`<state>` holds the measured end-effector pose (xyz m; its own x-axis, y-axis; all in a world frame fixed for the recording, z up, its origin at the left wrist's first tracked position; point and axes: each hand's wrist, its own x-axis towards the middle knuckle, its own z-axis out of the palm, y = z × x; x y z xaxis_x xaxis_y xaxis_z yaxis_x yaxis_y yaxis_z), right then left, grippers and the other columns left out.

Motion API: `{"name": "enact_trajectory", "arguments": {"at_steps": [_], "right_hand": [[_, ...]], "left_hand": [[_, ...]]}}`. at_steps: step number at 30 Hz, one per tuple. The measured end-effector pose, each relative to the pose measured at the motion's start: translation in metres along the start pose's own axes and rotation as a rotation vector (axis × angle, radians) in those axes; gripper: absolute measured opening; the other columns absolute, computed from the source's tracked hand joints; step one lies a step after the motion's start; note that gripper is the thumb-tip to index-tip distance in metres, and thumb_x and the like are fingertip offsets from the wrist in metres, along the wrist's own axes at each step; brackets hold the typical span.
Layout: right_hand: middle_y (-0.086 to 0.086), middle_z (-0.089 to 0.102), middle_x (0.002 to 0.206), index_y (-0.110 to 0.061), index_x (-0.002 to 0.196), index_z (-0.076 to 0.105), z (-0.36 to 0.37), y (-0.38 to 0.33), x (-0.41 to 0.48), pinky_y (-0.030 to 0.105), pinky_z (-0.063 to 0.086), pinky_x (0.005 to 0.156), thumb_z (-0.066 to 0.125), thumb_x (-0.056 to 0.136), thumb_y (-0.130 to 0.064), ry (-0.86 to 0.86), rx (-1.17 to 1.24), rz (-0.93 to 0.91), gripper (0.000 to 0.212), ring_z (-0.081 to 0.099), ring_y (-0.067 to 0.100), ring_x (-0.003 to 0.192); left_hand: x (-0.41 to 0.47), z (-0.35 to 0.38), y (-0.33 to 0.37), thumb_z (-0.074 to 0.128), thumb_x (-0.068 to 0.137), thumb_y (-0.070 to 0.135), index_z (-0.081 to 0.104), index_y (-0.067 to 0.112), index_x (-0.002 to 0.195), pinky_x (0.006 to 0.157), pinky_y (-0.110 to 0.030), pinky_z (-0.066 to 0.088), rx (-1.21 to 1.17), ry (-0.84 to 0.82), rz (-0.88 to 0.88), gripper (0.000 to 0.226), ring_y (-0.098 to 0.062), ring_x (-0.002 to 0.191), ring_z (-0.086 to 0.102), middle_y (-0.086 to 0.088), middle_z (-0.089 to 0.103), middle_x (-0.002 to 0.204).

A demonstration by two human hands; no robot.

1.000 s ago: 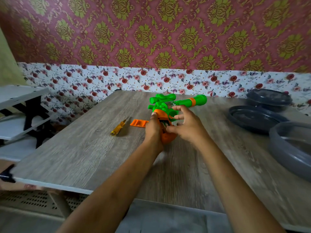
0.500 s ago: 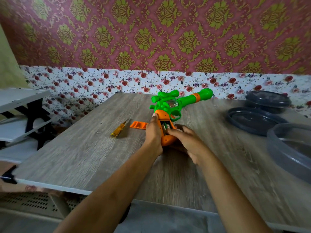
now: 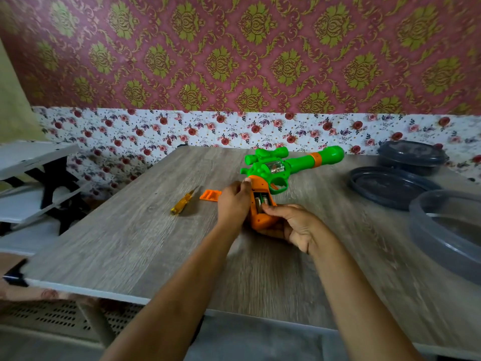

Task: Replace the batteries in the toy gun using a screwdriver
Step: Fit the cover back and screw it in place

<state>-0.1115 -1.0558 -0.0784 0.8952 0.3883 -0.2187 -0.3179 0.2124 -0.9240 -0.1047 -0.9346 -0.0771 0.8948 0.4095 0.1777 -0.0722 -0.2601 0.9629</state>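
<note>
Resting on the grey wood-grain bench (image 3: 130, 243), the green-and-orange plastic toy gun (image 3: 276, 173) is steadied so its exposed silver batteries (image 3: 261, 200) can be reached. Fingers of the left hand (image 3: 233, 201) are curled round the grip; those of the right hand (image 3: 291, 225), lowered from the trigger a second ago, are clamped under its butt.

A single wide-angle view looks out from the person's head, facing forward and down across the wooden surface (image 3: 130, 243) toward the patterned wall (image 3: 234, 61) filling the upper frame. Both forearms enter from the bottom edge. The left hand (image 3: 233, 201) and right hand (image 3: 294, 225) meet on the toy gun (image 3: 276, 168) near frame centre, close to the camera.
</note>
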Motion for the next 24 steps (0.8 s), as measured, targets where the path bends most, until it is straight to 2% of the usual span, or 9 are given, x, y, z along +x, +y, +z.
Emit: {"name": "enact_trajectory", "arguments": {"at_steps": [2, 4, 6, 9, 13, 16, 18, 21, 24], "right_hand": [[0.004, 0.066, 0.05, -0.003, 0.079, 0.06, -0.001, 0.001, 0.001, 0.025, 0.055, 0.043, 0.058, 0.085, -0.003, 0.025, 0.012, 0.0, 0.006, 0.064, 0.009, 0.045], [0.003, 0.065, 0.049, -0.003, 0.077, 0.059, -0.002, 0.001, 0.002, 0.025, 0.055, 0.043, 0.059, 0.085, -0.004, 0.047, 0.013, -0.004, 0.008, 0.063, 0.009, 0.044], [0.006, 0.067, 0.057, 0.0, 0.084, 0.059, -0.001, 0.002, 0.003, 0.026, 0.054, 0.043, 0.062, 0.083, -0.005, 0.071, 0.021, -0.005, 0.006, 0.065, 0.011, 0.05], [0.018, 0.061, 0.097, 0.004, 0.11, 0.051, 0.0, 0.004, 0.004, 0.027, 0.055, 0.043, 0.067, 0.08, -0.007, 0.142, -0.002, -0.018, 0.035, 0.061, 0.019, 0.073], [0.011, 0.059, 0.085, -0.004, 0.089, 0.056, 0.001, 0.005, 0.002, 0.023, 0.055, 0.045, 0.067, 0.081, -0.009, 0.124, -0.086, -0.023, 0.015, 0.057, 0.015, 0.073], [0.01, 0.058, 0.082, -0.004, 0.089, 0.057, 0.001, 0.005, 0.002, 0.022, 0.055, 0.046, 0.068, 0.079, -0.011, 0.14, -0.109, -0.031, 0.016, 0.057, 0.016, 0.072], [0.011, 0.058, 0.084, -0.004, 0.09, 0.057, 0.001, 0.005, 0.003, 0.023, 0.056, 0.047, 0.069, 0.079, -0.012, 0.151, -0.106, -0.027, 0.019, 0.058, 0.017, 0.073], [0.012, 0.059, 0.086, -0.004, 0.085, 0.057, 0.001, 0.006, 0.005, 0.025, 0.056, 0.049, 0.066, 0.081, -0.009, 0.128, -0.059, -0.023, 0.011, 0.058, 0.017, 0.076], [0.011, 0.059, 0.083, -0.004, 0.085, 0.057, 0.0, 0.005, 0.007, 0.024, 0.055, 0.047, 0.064, 0.082, -0.007, 0.131, -0.041, -0.037, 0.009, 0.058, 0.017, 0.075]], "left_hand": [[0.003, -0.011, -0.002, 0.047, 0.096, 0.028, 0.059, 0.009, 0.076, 0.058, -0.032, 0.037, 0.249, 0.092, 0.094, 0.031, -0.03, 0.075, 0.059, -0.013, 0.064, 0.075], [0.006, -0.024, -0.004, 0.051, 0.092, 0.017, 0.068, 0.011, 0.099, 0.067, -0.033, 0.048, 0.398, 0.211, 0.15, 0.02, -0.031, 0.089, 0.065, -0.013, 0.071, 0.097], [0.013, -0.035, -0.01, 0.053, 0.087, 0.007, 0.068, 0.012, 0.109, 0.078, -0.036, 0.052, 0.489, 0.248, 0.166, 0.028, -0.03, 0.1, 0.063, -0.012, 0.069, 0.11], [0.024, -0.044, -0.021, 0.055, 0.084, 0.008, 0.062, 0.017, 0.122, 0.088, -0.041, 0.05, 0.694, 0.15, 0.116, 0.039, -0.034, 0.112, 0.056, -0.015, 0.062, 0.123], [0.039, -0.05, -0.024, 0.054, 0.089, 0.018, 0.047, 0.02, 0.137, 0.096, -0.043, 0.046, 0.855, -0.037, 0.059, 0.048, -0.033, 0.124, 0.047, -0.013, 0.05, 0.138], [0.059, -0.055, -0.016, 0.061, 0.088, 0.021, 0.058, 0.017, 0.125, 0.089, -0.037, 0.046, 1.033, -0.22, 0.13, 0.037, -0.029, 0.117, 0.051, -0.01, 0.056, 0.13], [0.064, -0.055, -0.014, 0.063, 0.088, 0.023, 0.066, 0.016, 0.111, 0.078, -0.033, 0.046, 1.135, -0.264, 0.189, 0.024, -0.027, 0.107, 0.057, -0.009, 0.062, 0.117], [0.057, -0.053, -0.017, 0.054, 0.091, 0.017, 0.067, 0.014, 0.099, 0.067, -0.033, 0.047, 1.169, -0.16, 0.264, 0.015, -0.028, 0.091, 0.061, -0.01, 0.066, 0.101], [0.047, -0.053, -0.018, 0.049, 0.094, 0.011, 0.063, 0.008, 0.088, 0.063, -0.033, 0.048, 0.779, 0.056, 0.38, 0.015, -0.027, 0.071, 0.062, -0.009, 0.064, 0.081]]}}
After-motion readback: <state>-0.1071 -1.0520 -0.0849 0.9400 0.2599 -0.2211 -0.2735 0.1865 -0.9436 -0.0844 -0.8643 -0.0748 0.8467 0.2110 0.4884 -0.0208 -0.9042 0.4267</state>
